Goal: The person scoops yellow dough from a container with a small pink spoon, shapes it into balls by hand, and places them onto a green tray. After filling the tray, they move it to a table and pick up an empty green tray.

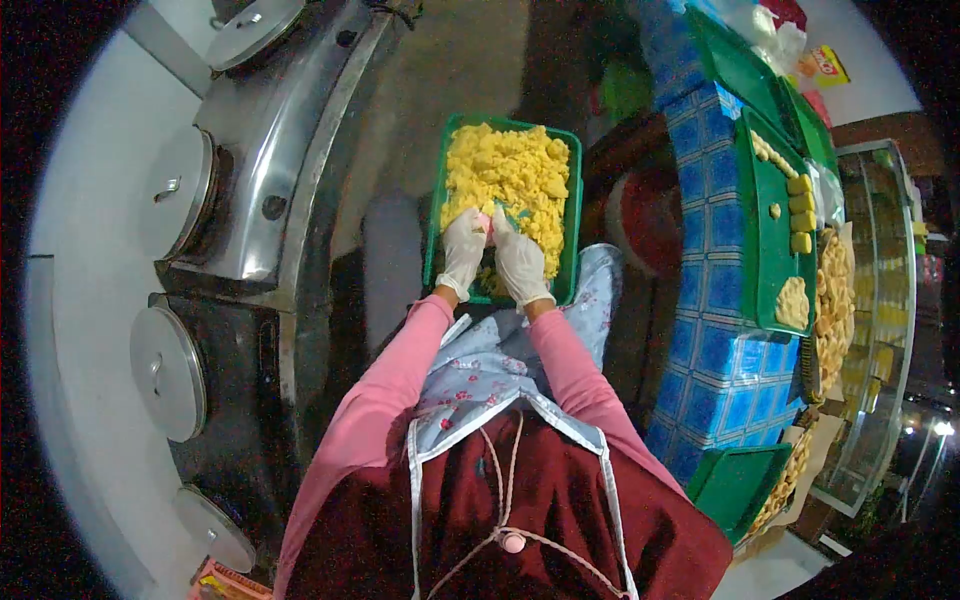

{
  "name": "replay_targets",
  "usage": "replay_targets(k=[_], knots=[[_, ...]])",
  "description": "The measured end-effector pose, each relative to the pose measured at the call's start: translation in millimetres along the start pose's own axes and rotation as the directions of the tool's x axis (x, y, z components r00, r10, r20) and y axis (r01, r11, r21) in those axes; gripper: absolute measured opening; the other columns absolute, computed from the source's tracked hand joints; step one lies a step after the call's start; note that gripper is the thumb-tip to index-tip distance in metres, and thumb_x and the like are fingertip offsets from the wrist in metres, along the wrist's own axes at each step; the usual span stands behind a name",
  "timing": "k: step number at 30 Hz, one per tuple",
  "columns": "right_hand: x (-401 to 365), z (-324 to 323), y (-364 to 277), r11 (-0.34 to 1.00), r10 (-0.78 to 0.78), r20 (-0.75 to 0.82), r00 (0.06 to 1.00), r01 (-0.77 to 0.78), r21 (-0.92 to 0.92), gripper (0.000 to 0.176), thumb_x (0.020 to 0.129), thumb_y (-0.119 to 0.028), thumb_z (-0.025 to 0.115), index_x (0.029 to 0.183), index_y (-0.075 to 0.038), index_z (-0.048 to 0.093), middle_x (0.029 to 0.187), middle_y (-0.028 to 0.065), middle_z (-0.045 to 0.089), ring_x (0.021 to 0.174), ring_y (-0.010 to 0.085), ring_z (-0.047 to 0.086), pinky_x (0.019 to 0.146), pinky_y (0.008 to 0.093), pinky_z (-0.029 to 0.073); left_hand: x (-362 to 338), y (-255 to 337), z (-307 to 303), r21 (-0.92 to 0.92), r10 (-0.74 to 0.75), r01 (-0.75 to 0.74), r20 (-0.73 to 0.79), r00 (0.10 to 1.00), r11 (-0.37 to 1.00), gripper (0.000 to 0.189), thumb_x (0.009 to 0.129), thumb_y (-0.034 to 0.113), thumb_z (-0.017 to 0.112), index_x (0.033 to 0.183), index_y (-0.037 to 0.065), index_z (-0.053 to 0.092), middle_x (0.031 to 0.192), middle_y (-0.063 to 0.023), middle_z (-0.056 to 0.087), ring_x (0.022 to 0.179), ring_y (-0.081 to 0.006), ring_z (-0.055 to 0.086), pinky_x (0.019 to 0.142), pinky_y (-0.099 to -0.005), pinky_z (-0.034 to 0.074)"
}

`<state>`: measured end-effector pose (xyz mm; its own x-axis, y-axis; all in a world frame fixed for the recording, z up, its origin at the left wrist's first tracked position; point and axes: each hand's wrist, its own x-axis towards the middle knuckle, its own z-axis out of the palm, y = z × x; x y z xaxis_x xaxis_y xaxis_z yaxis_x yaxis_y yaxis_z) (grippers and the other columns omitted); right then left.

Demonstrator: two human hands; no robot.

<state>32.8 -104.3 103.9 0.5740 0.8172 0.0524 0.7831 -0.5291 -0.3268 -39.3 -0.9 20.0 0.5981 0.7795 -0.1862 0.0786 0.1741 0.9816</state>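
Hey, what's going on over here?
Someone in thin pale gloves has both hands, left and right, together over a green tray heaped with crumbly yellow stuff. Their fingertips meet around something small and pinkish, too unclear to name. Off to their right, a table with a blue checked cover bears another green tray, holding short yellow pieces and a pale lump.

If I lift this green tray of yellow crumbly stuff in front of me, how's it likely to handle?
The green tray looks stiff, with an even raised rim, so it should hold its shape. Piled with the yellow crumbly stuff, it's probably fairly heavy. Those uneven clumps look loose, so tilting could spill some.
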Motion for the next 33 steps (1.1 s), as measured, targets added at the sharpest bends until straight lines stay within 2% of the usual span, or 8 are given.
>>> replay_targets(k=[6, 12, 13, 21, 24, 25, 29, 33], knots=[[-18.5, -8.8, 9.9, 0.992, -0.079, 0.05, 0.996, 0.083, -0.094, 0.036, 0.097, -0.021, 0.048, 0.132, -0.014, 0.054, 0.07, 0.0139, 0.066, 0.064, 0.0341, 0.066, 0.055, 0.0467, 0.051, -3.1, 8.8, -1.5, 0.105, 0.034, -0.031, -0.029, 0.999, 0.994, 0.054, 0.077, 0.008, 0.067, 0.129, -0.004, 0.058, 0.116, -0.0149, 0.069, 0.102, -0.0236, 0.066, 0.087, -0.0315, 0.053], [-26.4, -44.5, 14.0, 0.992, 0.0, 0.08, 0.997, 0.01, -0.124, 0.027, 0.098, -0.033, 0.051, 0.111, -0.015, 0.067, 0.07, 0.0151, 0.066, 0.063, 0.0335, 0.066, 0.055, 0.0452, 0.05, 3.4, 47.2, -4.7, 0.418, 0.093, -0.148, 0.151, 0.984, 0.896, 0.045, 0.074, 0.016, 0.071, 0.114, -0.004, 0.069, 0.103, -0.0246, 0.071, 0.095, -0.0316, 0.07, 0.085, -0.0346, 0.053], [-26.4, -46.8, 14.0, 0.994, 0.003, 0.047, 0.999, 0.002, -0.106, 0.027, 0.098, -0.034, 0.051, 0.107, -0.015, 0.069, 0.07, 0.0157, 0.066, 0.064, 0.0338, 0.066, 0.056, 0.0453, 0.05, 3.1, 54.4, -3.0, 0.455, -0.009, -0.057, 0.142, 0.99, 0.889, 0.045, 0.071, 0.017, 0.075, 0.111, -0.004, 0.07, 0.102, -0.0234, 0.072, 0.091, -0.0314, 0.071, 0.082, -0.0355, 0.054], [-28.1, -47.8, 26.9, 0.996, -0.011, 0.187, 0.982, 0.028, -0.088, 0.037, 0.096, -0.041, 0.052, 0.081, -0.012, 0.072, 0.07, 0.017, 0.066, 0.067, 0.036, 0.066, 0.059, 0.0466, 0.05, 1.5, 52.8, 4.4, 0.513, 0.09, -0.1, 0.046, 0.995, 0.852, 0.039, 0.068, 0.015, 0.075, 0.104, -0.001, 0.073, 0.096, -0.0176, 0.073, 0.088, -0.0275, 0.07, 0.08, -0.0361, 0.055], [-15.9, -69.4, 5.6, 0.987, 0.116, 0.069, 0.991, -0.107, -0.122, 0.037, 0.097, -0.04, 0.05, 0.085, -0.013, 0.072, 0.069, 0.0165, 0.066, 0.068, 0.0358, 0.066, 0.058, 0.047, 0.05, -2.4, 41.0, 5.9, 0.448, 0.147, -0.132, 0.0, 0.989, 0.885, 0.036, 0.071, 0.007, 0.07, 0.105, -0.002, 0.071, 0.095, -0.0181, 0.072, 0.086, -0.029, 0.069, 0.079, -0.0366, 0.054], [-12.6, -51.4, 13.2, 0.997, 0.016, -0.083, 0.996, -0.022, -0.072, 0.029, 0.098, -0.032, 0.049, 0.106, -0.013, 0.069, 0.07, 0.0166, 0.066, 0.067, 0.0346, 0.067, 0.058, 0.0478, 0.05, -2.7, 36.2, 5.1, 0.453, 0.163, -0.148, 0.006, 0.987, 0.879, 0.038, 0.071, 0.006, 0.07, 0.108, -0.002, 0.07, 0.098, -0.0184, 0.072, 0.089, -0.0286, 0.069, 0.081, -0.0365, 0.053], [-0.6, -13.8, 0.0, 0.996, 0.022, 0.005, 1.0, -0.021, -0.083, 0.043, 0.095, -0.017, 0.048, 0.137, -0.012, 0.053, 0.074, 0.0132, 0.069, 0.065, 0.0324, 0.068, 0.055, 0.0457, 0.051, -5.3, 24.4, 3.7, 0.412, 0.137, -0.113, -0.03, 0.99, 0.904, 0.044, 0.073, 0.003, 0.07, 0.116, -0.003, 0.066, 0.109, -0.0198, 0.07, 0.101, -0.0299, 0.067, 0.088, -0.0375, 0.052], [-3.1, 2.2, -2.1, 0.997, -0.046, -0.08, 0.996, 0.041, -0.066, 0.042, 0.096, -0.017, 0.046, 0.136, -0.005, 0.052, 0.073, 0.0147, 0.068, 0.063, 0.0327, 0.067, 0.054, 0.046, 0.05, 1.3, 20.2, 7.7, 0.437, 0.084, -0.065, -0.026, 0.996, 0.897, 0.041, 0.076, 0.003, 0.069, 0.116, -0.003, 0.064, 0.11, -0.0216, 0.069, 0.106, -0.0332, 0.065, 0.091, -0.0392, 0.05]])
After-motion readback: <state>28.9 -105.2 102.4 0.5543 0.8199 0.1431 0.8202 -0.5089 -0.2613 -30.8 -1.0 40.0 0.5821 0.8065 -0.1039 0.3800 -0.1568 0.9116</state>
